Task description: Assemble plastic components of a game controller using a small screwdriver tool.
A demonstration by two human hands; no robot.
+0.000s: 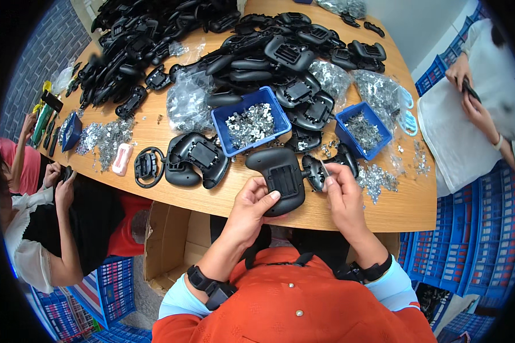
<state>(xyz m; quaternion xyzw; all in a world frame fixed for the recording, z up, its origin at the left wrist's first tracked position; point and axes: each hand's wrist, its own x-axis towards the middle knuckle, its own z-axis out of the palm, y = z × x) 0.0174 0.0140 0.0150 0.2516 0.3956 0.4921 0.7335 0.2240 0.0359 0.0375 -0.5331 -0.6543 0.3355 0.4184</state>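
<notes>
My left hand (250, 207) is closed on a black gamepad-shaped plastic shell (281, 177), with the thumb on its face beside a slotted recess. To its right, my right hand (344, 200) pinches a thin, silvery stick-like thing (325, 168) whose kind is hard to make out. Its fingertips are close to a small black plastic part (313, 172) on the table. A blue bin (228, 140) of small metal pieces stands just beyond the shell. Left of the shell lie another black gamepad shell (197, 160) and a black wheel-shaped part (149, 167).
A big heap of black shells (137, 43) covers the table's far side. Nearby are a second blue bin (377, 150), loose metal pieces (377, 180), a clear plastic bag (189, 100) and a pink-and-white object (122, 159). Other people work at left and right. A cardboard box (169, 246) stands below the edge.
</notes>
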